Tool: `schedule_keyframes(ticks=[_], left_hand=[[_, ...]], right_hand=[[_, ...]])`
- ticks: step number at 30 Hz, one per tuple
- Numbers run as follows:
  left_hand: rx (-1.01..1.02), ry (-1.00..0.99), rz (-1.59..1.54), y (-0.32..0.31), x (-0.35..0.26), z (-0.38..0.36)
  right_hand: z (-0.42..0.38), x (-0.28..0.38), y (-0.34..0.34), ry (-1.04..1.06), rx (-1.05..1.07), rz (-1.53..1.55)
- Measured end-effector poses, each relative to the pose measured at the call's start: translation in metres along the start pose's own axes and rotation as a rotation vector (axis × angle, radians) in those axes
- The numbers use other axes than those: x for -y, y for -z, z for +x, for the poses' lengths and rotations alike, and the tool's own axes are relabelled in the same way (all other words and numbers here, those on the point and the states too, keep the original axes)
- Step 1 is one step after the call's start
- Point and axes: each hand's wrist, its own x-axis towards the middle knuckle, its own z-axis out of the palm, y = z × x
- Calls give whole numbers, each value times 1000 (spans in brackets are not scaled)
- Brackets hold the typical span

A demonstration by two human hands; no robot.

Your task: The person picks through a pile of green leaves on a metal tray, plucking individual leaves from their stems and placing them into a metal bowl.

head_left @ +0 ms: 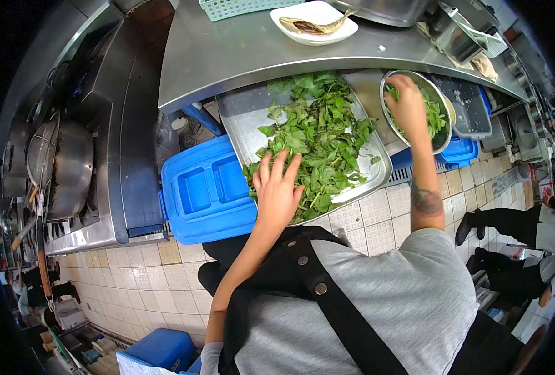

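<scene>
A broad heap of leafy green herbs (318,140) fills much of a shallow metal tray (243,115). My left hand (277,187) rests on the near left side of the heap, open, its fingers spread over the leaves. To the right stands a round metal bowl (441,149) with more picked leaves (437,119) inside. My right hand (408,106) is over the bowl's left part, fingers curled, with green leaves showing at the fingertips.
A steel counter (227,53) runs behind the tray, bearing a white dish (315,37) with a fish and a green basket (240,7). A blue lidded bin (205,187) stands left of the tray. Large pots (71,169) sit far left; people (509,228) stand at right.
</scene>
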Motion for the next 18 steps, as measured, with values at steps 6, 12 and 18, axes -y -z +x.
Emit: schedule_keyframes(ticks=[6,12,18], left_hand=[[186,-67,17,-16,13,-13],[192,-60,-23,-10,14,-12],[41,-58,-107,5,9,-1]], right_hand=[[-36,33,-62,110,533,67],[-44,29,-77,73,318,132],[-15,50,-23,-2,160,456]])
